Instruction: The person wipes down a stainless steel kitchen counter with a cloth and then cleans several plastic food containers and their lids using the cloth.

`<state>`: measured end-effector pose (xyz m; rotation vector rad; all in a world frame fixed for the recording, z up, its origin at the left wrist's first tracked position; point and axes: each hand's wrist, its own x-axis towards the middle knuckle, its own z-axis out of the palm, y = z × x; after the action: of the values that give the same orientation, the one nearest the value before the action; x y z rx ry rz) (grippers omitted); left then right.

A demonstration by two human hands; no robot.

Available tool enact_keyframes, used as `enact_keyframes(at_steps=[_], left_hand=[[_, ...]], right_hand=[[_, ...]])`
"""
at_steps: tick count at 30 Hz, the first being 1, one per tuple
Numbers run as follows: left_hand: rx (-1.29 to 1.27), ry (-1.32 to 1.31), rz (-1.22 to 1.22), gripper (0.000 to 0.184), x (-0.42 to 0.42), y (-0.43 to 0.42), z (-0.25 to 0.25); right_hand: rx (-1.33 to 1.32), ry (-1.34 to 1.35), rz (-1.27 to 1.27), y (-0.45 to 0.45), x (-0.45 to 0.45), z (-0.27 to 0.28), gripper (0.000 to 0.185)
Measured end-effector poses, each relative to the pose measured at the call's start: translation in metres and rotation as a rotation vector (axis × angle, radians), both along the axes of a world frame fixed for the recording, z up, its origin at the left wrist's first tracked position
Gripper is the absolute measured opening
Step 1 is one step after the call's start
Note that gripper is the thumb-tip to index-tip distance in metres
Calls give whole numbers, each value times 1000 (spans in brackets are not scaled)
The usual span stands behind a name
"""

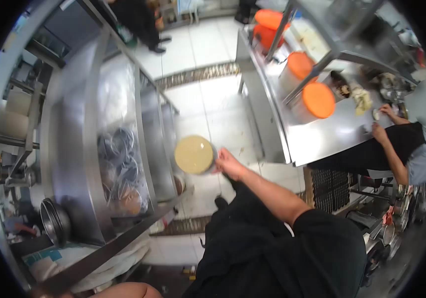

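In front of me, above the tiled floor, is a round container (194,155) full of yellowish liquid. My right hand (229,164) is closed at its right side, apparently on a handle hidden by the fingers. The container is held roughly level, its liquid surface facing up at me. Of my left arm only a piece of forearm shows at the bottom edge; my left hand is out of the picture.
Left of me stands a steel shelf rack (92,149) with bagged wares and metal bowls (54,222). On the right, a steel counter (317,144) carries orange-lidded tubs (319,100). A co-worker's hands (383,124) are over it. Another person stands at the far end.
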<state>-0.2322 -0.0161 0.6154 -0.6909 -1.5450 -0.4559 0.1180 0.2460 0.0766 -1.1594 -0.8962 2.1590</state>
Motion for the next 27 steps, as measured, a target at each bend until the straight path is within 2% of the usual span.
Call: enact_keyframes(at_steps=[1, 2, 3, 5, 7, 9, 11, 14, 18, 19, 21, 23, 24, 26, 27], left_hand=[[-98, 40, 41, 52, -9, -6, 1], [-43, -185, -92, 51, -11, -17, 3], [43, -396, -207, 50, -6, -21, 6], [282, -813, -659, 40, 15, -5, 2], [240, -798, -598, 39, 45, 9, 10], [124, -608, -501, 38, 47, 7, 15], [-42, -213, -395, 37, 42, 5, 18], [-15, -412, -466, 40, 39, -1, 17], [-21, -455, -530, 36, 34, -6, 18], [-27, -288, -558, 33, 34, -5, 19], [19, -628, -600, 36, 42, -9, 25], [50, -735, -657, 37, 43, -10, 25], [67, -663, -695, 37, 33, -9, 24], [182, -665, -828, 39, 24, -9, 20], [282, -743, -923, 41, 23, -11, 16]], right_hand=[[-10, 5, -54, -14, 13, 29, 22], [-38, 49, -71, -28, 30, 54, 20], [-30, 44, -95, -38, 45, 53, 22], [-9, 48, -163, -62, 69, 78, 24], [-4, 77, -231, -84, 98, 92, 26], [19, 90, -309, -107, 122, 101, 27], [38, 99, -393, -122, 140, 124, 25], [89, 110, -488, -146, 172, 137, 23], [100, 114, -724, -164, 214, 121, 17], [115, 96, -746, -172, 223, 124, 16], [138, 60, -813, -185, 240, 123, 14], [160, 28, -904, -192, 259, 119, 14], [145, 19, -931, -190, 267, 120, 14], [103, 7, -994, -188, 280, 118, 14], [140, 40, -992, -184, 292, 108, 8]])
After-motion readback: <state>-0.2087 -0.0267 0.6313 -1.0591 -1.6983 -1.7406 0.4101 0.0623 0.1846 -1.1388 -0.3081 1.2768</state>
